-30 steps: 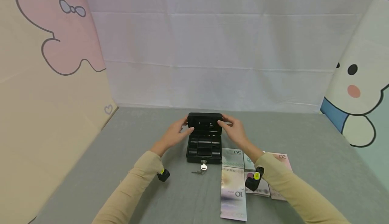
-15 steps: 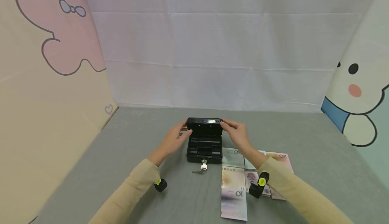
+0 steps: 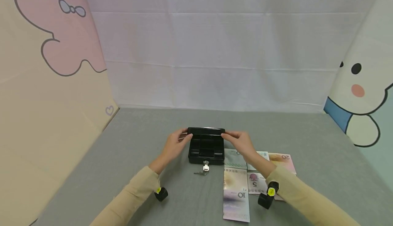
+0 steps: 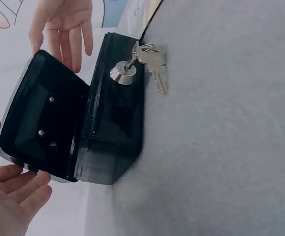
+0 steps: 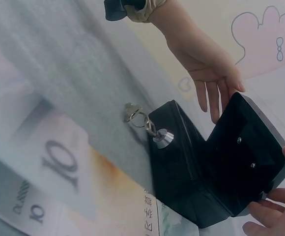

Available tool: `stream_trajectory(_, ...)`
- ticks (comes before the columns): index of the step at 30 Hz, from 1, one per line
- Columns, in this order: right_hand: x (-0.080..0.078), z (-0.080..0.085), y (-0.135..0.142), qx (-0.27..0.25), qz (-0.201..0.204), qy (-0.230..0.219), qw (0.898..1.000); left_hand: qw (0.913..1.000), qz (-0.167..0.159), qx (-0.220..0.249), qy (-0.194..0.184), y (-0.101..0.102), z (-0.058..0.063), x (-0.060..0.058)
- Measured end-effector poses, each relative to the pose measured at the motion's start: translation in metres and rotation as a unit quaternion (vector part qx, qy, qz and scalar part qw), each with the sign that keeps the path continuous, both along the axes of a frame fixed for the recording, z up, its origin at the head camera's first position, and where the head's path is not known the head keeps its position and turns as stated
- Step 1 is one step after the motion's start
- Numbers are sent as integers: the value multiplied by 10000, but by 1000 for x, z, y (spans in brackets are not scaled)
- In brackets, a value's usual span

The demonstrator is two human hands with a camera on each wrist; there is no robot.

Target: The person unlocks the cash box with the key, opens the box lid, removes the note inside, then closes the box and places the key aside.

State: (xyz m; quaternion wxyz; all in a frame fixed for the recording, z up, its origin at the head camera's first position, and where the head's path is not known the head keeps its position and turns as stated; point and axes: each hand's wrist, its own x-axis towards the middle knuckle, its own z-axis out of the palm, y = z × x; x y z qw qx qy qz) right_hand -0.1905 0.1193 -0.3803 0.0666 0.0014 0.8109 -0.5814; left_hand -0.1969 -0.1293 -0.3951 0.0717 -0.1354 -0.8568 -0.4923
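Observation:
A black cash box [image 3: 196, 158] stands on the table with its hinged lid [image 3: 206, 131] partly raised. My left hand [image 3: 174, 147] grips the lid's left edge, the thumb at its front corner and the fingers along the side. On the opposite edge my right hand [image 3: 243, 143] pinches the lid in the same manner. In the left wrist view the lid's dark inside [image 4: 29, 118] shows two small screws. A key sits in the silver lock [image 4: 123, 73] on the box's front. A second key [image 4: 155, 64] hangs from the ring onto the table.
Right of the box lie several banknotes in rows: a 10 note [image 3: 235, 205] nearest, a green note [image 3: 234, 159] against the box, a 5 note [image 3: 256, 183] and a 20 note [image 3: 284, 159] partly under my right arm. A white cloth [image 3: 215, 59] hangs behind the table.
The lid has swung forward and down from upright, with both hands on its sides lowering along with it. The box body, keys and banknotes stay where they were.

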Motion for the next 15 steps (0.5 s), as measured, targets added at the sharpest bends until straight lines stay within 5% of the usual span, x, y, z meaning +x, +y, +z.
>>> stream_trajectory(15,14,-14,1,-27,373,623,9974,9993,-252,284,-66,-5,-11,9)
